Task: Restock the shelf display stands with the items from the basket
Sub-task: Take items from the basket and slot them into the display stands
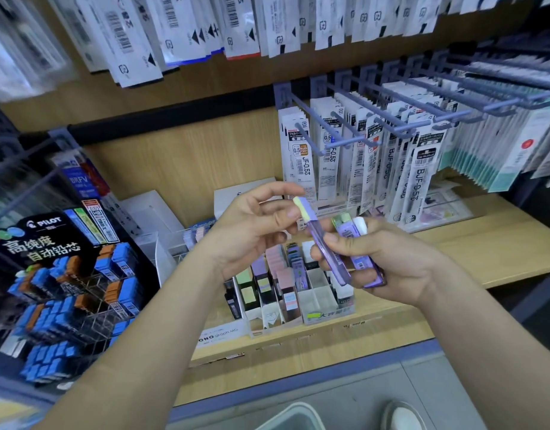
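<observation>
A slim purple lead case (321,240) with a pale yellow cap is held above the shelf, its capped end pinched by the left hand (252,234) while its lower end sits in the right hand (391,262). The right hand also clasps a small bundle of similar cases (359,256), thumb across them, apparently so one can be drawn off at a time. Directly below stands the divided display stand (317,302), some slots filled and the right-hand ones showing room, the likely destination. A blue-stocked Pilot rack (66,274) stands to the left, hanging refill packs (391,156) far right. The basket (295,414) shows only a pale rim at the near edge.
</observation>
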`<action>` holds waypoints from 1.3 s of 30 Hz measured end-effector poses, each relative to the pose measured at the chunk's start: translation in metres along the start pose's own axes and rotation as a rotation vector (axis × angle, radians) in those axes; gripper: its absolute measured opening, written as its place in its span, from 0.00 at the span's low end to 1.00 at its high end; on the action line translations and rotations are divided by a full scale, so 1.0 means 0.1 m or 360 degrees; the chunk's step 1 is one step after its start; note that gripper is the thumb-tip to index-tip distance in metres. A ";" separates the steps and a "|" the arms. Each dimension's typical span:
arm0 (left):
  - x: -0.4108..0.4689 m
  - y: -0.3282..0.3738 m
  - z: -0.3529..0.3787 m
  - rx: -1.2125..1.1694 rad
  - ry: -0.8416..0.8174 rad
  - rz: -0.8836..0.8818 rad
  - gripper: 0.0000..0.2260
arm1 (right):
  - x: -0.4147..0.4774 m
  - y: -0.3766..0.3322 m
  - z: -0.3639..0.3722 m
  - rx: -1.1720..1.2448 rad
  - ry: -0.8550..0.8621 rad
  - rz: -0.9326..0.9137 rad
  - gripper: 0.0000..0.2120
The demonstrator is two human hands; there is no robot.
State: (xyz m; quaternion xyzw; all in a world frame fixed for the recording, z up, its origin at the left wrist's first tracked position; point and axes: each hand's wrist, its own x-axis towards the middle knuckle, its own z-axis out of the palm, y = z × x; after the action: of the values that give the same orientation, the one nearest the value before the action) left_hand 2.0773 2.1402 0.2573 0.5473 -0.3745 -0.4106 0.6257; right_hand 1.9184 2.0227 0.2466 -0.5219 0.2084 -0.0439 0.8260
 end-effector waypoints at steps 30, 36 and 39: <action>-0.34 -0.57 -0.45 0.1992 0.0702 0.0151 0.08 | 0.20 0.06 0.07 0.0506 0.0603 -0.0150 0.09; -0.34 -0.62 -0.41 0.2066 0.0666 0.0227 0.09 | 0.19 0.06 0.11 0.0456 0.0545 -0.0114 0.10; -0.34 -0.70 -0.39 0.2176 0.0597 0.0201 0.09 | 0.18 0.07 0.13 0.0430 0.0524 -0.0126 0.08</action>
State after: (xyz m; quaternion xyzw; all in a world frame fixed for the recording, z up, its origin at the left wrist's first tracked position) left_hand 2.0925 2.1820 0.1824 0.8560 -0.4653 0.0546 0.2187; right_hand 1.9385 2.0312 0.2402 -0.4001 0.3122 -0.1884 0.8408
